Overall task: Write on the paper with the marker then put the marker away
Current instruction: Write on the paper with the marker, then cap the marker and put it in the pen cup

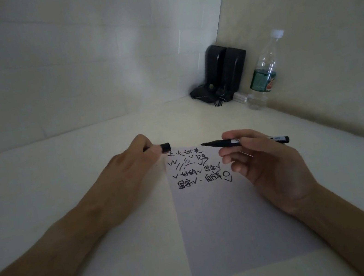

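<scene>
A white sheet of paper (pixel 227 222) lies on the pale table, with several lines of black handwriting and ticks across its top part. My right hand (pixel 268 166) holds the black marker (pixel 223 143) above the paper's top right corner, uncapped, tip pointing left. My left hand (pixel 131 171) grips the marker's black cap (pixel 165 147) over the paper's top left corner, its open end facing the tip. A gap separates cap and tip.
Two black speakers (pixel 225 71) with a tangle of cable stand in the far corner. A clear plastic water bottle (pixel 262 75) with a green label stands to their right against the beige wall. White tiled wall runs behind the table (pixel 64 195).
</scene>
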`<act>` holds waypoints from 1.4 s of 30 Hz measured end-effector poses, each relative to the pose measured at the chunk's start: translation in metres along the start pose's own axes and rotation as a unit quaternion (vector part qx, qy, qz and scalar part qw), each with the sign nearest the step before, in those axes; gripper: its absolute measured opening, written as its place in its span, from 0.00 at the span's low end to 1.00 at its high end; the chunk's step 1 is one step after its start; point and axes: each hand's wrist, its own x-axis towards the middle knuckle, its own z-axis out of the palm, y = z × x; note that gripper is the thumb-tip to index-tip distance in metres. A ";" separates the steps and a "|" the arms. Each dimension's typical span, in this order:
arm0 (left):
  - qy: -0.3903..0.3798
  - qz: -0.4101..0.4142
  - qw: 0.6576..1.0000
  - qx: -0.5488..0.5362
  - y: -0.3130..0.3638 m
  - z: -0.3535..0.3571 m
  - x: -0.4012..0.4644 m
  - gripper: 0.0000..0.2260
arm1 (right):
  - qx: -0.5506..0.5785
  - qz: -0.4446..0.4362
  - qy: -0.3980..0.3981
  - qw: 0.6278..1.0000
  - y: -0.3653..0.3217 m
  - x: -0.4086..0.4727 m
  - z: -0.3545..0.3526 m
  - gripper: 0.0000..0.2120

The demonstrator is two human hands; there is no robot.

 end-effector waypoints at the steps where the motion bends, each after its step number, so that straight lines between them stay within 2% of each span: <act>1: 0.001 0.001 0.999 -0.038 0.001 -0.001 0.000 0.08 | -0.004 -0.001 0.008 1.000 0.000 0.001 0.001 0.09; 4: 0.015 0.002 0.990 -0.138 0.004 -0.004 -0.002 0.14 | -0.010 -0.008 0.028 1.000 0.001 0.001 0.004 0.05; 9: 0.040 0.057 0.990 -0.120 0.009 -0.003 -0.005 0.09 | -0.037 -0.037 0.024 0.998 0.003 0.002 0.002 0.10; 13: 0.063 0.055 0.989 -0.125 0.007 -0.002 -0.004 0.03 | -0.020 -0.046 0.027 0.998 0.003 0.003 -0.002 0.06; 21: 0.077 0.067 0.987 -0.121 0.007 -0.002 -0.003 0.03 | -0.023 -0.056 0.026 0.998 0.003 0.003 -0.001 0.07; 24: 0.075 0.076 0.987 -0.123 0.007 -0.001 -0.003 0.03 | -0.039 -0.056 0.014 0.998 0.004 0.002 0.001 0.13; 31: 0.066 0.109 0.982 -0.140 0.008 0.001 -0.003 0.04 | -0.118 -0.063 -0.020 0.991 0.009 -0.002 0.007 0.18; 37: 0.074 0.100 0.972 -0.199 0.007 0.002 -0.004 0.05 | -0.155 -0.060 -0.010 0.986 0.011 -0.003 0.007 0.11; 42: 0.053 0.095 0.969 -0.223 0.007 0.004 -0.004 0.06 | -0.151 -0.041 -0.019 0.988 0.012 -0.002 0.003 0.14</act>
